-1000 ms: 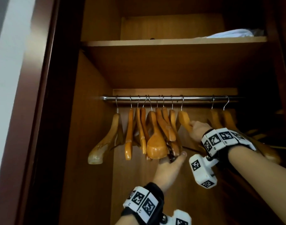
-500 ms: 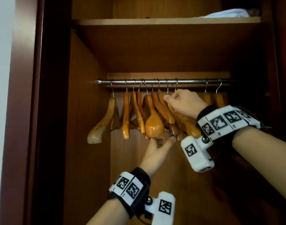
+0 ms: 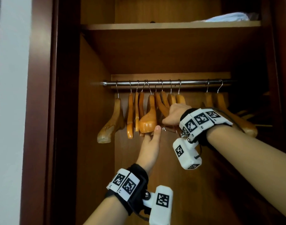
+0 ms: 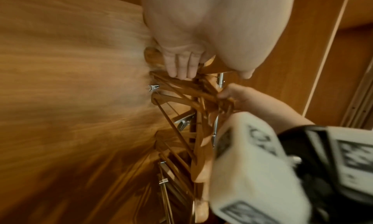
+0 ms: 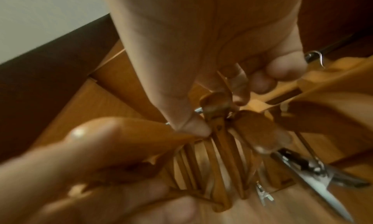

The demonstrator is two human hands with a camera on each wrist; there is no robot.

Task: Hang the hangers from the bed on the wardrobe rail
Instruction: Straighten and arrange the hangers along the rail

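Several wooden hangers point(image 3: 148, 114) hang by metal hooks from the steel wardrobe rail point(image 3: 192, 82). My right hand point(image 3: 173, 115) reaches into the middle of the bunch. In the right wrist view its fingers point(image 5: 260, 82) curl round the arm of one wooden hanger point(image 5: 282, 90) and its thumb presses a neighbouring one. My left hand point(image 3: 152, 135) comes up from below. Its fingers point(image 4: 181, 66) are straight and touch the lower bars and ends of the bunched hangers point(image 4: 181, 90). Metal clips point(image 5: 315, 174) dangle from some hangers.
Two more hangers point(image 3: 220, 101) hang apart at the rail's right end. A shelf point(image 3: 171, 26) above the rail carries a white folded cloth point(image 3: 233, 17). The wardrobe's left side wall point(image 3: 93, 127) stands close to the leftmost hanger. A dark door frame point(image 3: 41, 111) borders it.
My right hand moved left into the bunch, rose toward the hooks, then dropped to the hanger arms. My left hand stayed under the bunch, now touching it with straight fingers.
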